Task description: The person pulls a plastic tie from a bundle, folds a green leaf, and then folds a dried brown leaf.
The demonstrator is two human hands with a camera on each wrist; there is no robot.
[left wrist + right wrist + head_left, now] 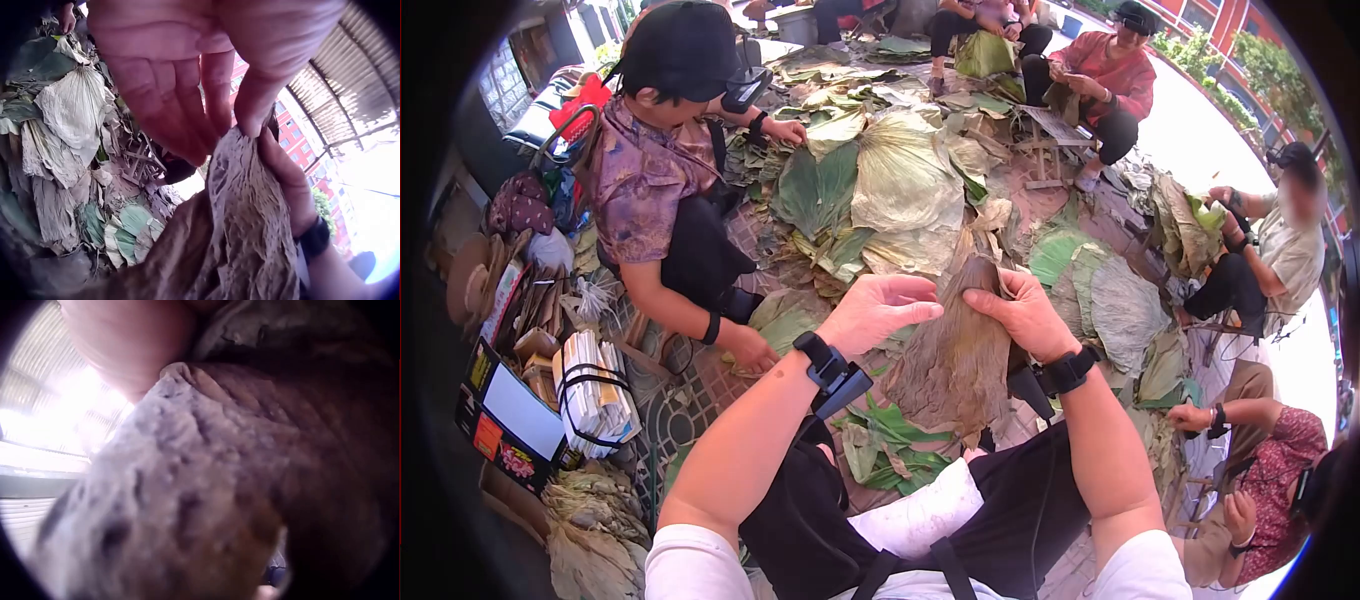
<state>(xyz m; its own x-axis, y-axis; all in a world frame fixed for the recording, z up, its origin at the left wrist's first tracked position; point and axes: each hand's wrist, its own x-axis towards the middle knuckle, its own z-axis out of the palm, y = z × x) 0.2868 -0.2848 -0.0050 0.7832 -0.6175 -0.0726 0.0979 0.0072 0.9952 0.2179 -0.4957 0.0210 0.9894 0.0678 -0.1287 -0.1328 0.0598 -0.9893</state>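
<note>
Dried lotus leaf, brown, folded into fan shape, held upright above lap, between both hands. Right hand pinches upper fold at tip; left hand has fingers nearly straight, touching top edge beside it, not curled round leaf. Leaf looks light, thin, papery, probably brittle along veins and prone to cracking; best held at gathered top, supported lower down. Heap of green and pale lotus leaves lies on brick floor ahead

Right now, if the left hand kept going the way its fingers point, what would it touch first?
Probably the right hand, gripping the top of the brown dried leaf. The left hand points its fingers across at it, though depth is unclear.
</note>
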